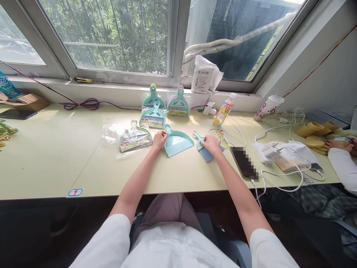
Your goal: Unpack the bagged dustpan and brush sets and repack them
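A light-blue dustpan lies on the table in front of me, its handle pointing to the window. My left hand has its fingers closed on the dustpan's left edge, near the handle. To the right lies a small hand brush with blue bristles, its handle pointing up and left. My right hand is closed over the brush's head and hides part of it. Left of the dustpan is a bagged dustpan set in clear plastic. A printed yellow label card lies just beyond my right hand.
Several packaged dustpan sets lean by the window wall. A drink bottle, a phone, white cables and a plastic bag occupy the right side. Another person's hand holds something by yellow rolls at far right.
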`<state>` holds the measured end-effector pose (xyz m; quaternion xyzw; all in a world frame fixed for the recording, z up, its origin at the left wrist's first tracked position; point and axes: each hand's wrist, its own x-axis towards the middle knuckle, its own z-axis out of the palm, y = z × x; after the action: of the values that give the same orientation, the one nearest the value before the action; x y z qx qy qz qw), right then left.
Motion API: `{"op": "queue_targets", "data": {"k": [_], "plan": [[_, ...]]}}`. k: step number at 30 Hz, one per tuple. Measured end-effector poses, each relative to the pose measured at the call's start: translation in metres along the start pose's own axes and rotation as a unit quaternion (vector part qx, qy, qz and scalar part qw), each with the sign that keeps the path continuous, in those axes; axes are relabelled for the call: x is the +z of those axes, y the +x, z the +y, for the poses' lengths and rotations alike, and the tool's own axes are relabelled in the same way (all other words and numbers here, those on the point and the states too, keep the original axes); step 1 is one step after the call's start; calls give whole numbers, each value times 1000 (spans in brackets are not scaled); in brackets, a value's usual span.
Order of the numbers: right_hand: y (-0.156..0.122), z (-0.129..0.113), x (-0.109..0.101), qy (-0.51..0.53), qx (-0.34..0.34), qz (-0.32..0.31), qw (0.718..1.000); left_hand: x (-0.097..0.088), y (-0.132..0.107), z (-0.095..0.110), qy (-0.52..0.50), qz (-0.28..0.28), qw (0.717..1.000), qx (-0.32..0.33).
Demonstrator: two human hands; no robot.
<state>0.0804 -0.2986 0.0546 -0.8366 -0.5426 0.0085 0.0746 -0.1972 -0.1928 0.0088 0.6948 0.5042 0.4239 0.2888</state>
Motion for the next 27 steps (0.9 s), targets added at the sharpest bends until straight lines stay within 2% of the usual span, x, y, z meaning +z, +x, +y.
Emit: {"op": "queue_targets", "data": {"k": [4,7,11,14,16,19,22,27], "plan": [[-5,-12,-12,63,7,40,997,-2,-4,6,55,-29,998,-1],[-13,-34,-17,91,-46,26,994,-1,-13,16,129,-62,990,8],[-25,-69,-12,61,-128,1,990,5,-27,32,154,-133,976,81],[-27,-86,-7,42,-140,-4,989,10,-34,39,146,-170,965,136],[-25,-91,-6,34,-135,-8,990,11,-35,38,153,-161,963,154],[-22,-92,-7,21,-140,-14,990,10,-32,34,179,-120,957,194],[-22,-92,-9,4,-147,-14,989,11,-30,29,222,-73,939,254],[-28,-97,-11,-26,-157,-29,987,12,-29,25,276,-53,915,290]]}}
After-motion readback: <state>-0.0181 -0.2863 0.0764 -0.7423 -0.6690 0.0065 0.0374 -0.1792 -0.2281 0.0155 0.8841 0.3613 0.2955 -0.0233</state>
